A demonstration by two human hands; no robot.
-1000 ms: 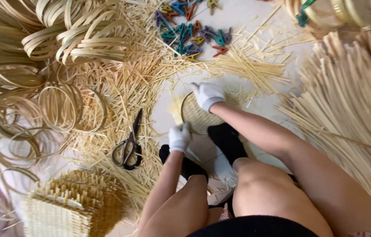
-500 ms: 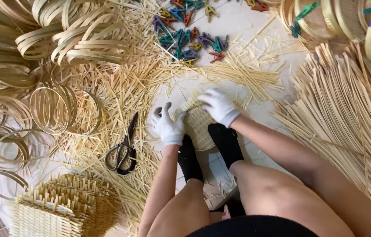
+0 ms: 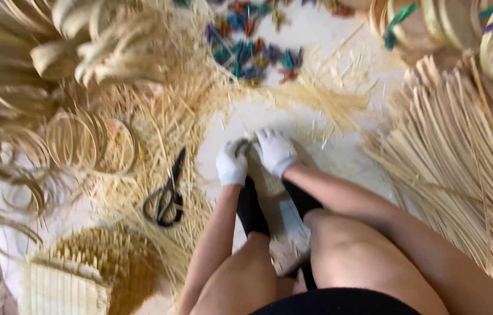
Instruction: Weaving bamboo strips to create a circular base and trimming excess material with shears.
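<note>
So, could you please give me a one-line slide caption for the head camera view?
White-gloved left hand and right hand grip a small woven bamboo piece on the floor, black-handled scissors lying nearby.

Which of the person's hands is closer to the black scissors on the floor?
Left. The left hand is just right of the scissors, with straw between them; the right hand lies farther right, beyond the left hand.

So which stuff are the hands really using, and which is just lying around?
In use:
- left hand and right hand, both in white gloves
- small flat woven straw piece that the hands grip, held between the feet in black socks

Lying about:
- black scissors
- coiled pale cane rings
- coloured clips
- loose long straw strips
- half-woven straw basket
</note>
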